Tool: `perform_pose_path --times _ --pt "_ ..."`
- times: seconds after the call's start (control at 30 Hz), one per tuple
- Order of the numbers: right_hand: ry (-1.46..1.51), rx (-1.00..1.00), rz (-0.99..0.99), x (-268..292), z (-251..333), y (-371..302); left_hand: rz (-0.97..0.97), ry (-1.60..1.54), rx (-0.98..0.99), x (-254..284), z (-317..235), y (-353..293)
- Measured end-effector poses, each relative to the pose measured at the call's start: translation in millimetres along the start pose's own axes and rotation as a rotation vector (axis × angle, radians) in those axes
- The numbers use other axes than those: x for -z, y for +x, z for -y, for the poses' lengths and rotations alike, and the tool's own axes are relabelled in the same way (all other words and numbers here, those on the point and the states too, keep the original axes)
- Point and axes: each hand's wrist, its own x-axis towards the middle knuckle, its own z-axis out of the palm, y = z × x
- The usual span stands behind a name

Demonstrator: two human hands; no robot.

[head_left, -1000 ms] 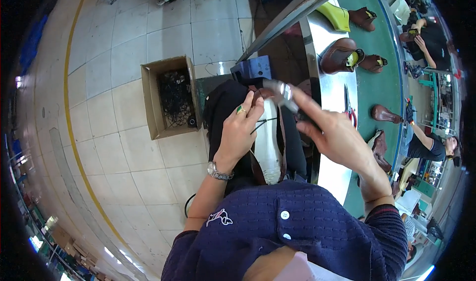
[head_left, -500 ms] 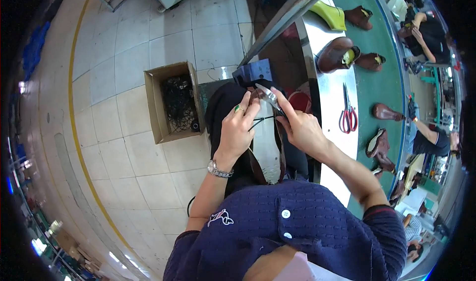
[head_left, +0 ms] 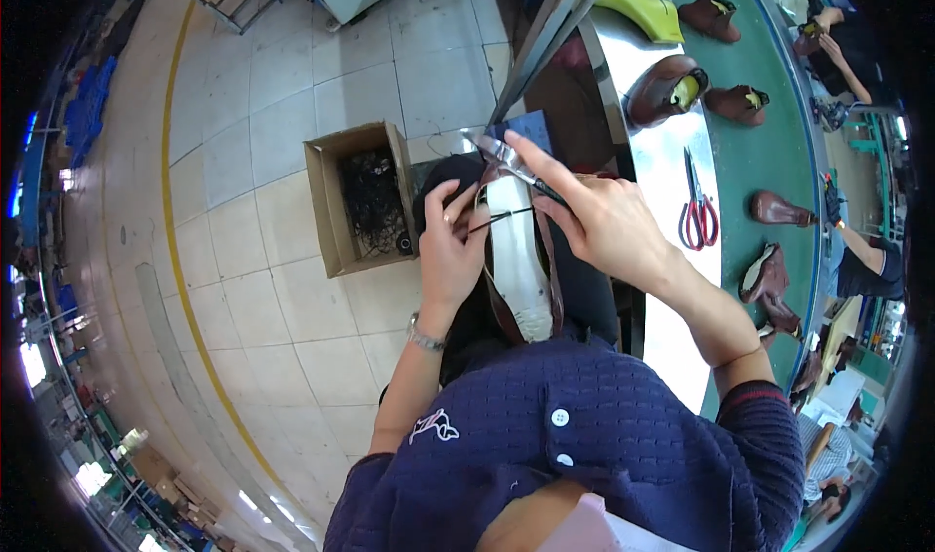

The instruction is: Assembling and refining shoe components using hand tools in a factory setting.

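A brown shoe (head_left: 518, 250) lies sole up across my lap, its pale insole bordered by dark leather. A thin black cord (head_left: 506, 217) crosses its middle. My right hand (head_left: 612, 223) is closed round metal pincers (head_left: 508, 156), whose head extends past the shoe's far end, free of the leather. At the left edge of the shoe is my left hand (head_left: 453, 252), fingers bent and apart, close to the cord's end. I see nothing gripped in it, though its fingertips are partly hidden.
An open cardboard box (head_left: 329, 216) with dark scraps stands on the floor to the left. On the right, red-handled scissors (head_left: 697, 216) lie on the metal bench (head_left: 672, 304). Several brown shoes (head_left: 667, 92) and a yellow-green form (head_left: 638, 14) sit nearby. Other people work beyond the green surface (head_left: 745, 152).
The pincers have moved up and left, off the shoe's far end. My left hand has shifted left and down, its fingers lifting and spreading. The view has turned slightly.
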Motion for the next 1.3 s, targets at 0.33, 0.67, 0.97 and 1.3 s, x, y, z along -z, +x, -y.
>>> perform_pose_path --times 0.33,0.67,0.97,1.3 --pt "0.376 0.111 -0.323 -24 -19 -19 0.395 -0.488 0.601 -13 2 -31" --pt "0.690 -0.103 -0.354 -87 -4 -99 0.792 -0.465 0.019 1 27 -47" --pt "0.692 -0.003 -0.380 -143 -17 -134 0.363 -0.403 0.241 -39 36 -52" --pt "1.440 -0.135 0.320 -98 -47 -130 0.225 -0.323 0.168 -40 45 -36"
